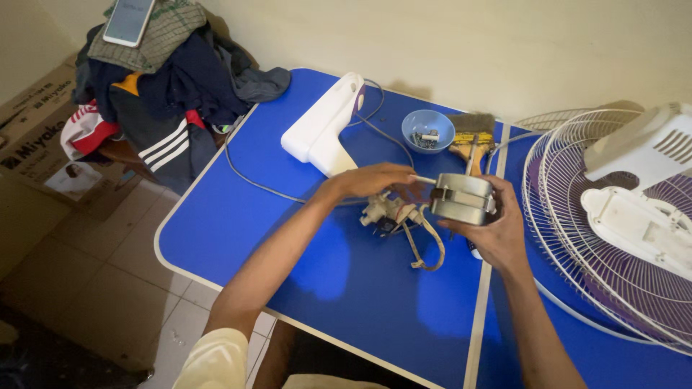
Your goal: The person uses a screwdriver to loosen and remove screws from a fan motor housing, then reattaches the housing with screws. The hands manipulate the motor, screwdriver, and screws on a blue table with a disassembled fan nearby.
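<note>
My right hand (496,234) grips a round grey metal fan motor (463,198) from its right side and holds it just above the blue table (238,216). My left hand (375,180) reaches in from the left, its fingers closed at the motor's shaft end. Below it a small beige switch block (382,211) with tan wires (425,248) hangs from the motor and rests on the table.
A white plastic fan housing (324,126) and grey cable lie at the back. A blue bowl of screws (427,130) and a paintbrush (470,137) sit behind the motor. A wire fan guard (577,238) with white parts fills the right. Clothes (158,79) and a phone (128,20) are piled at left.
</note>
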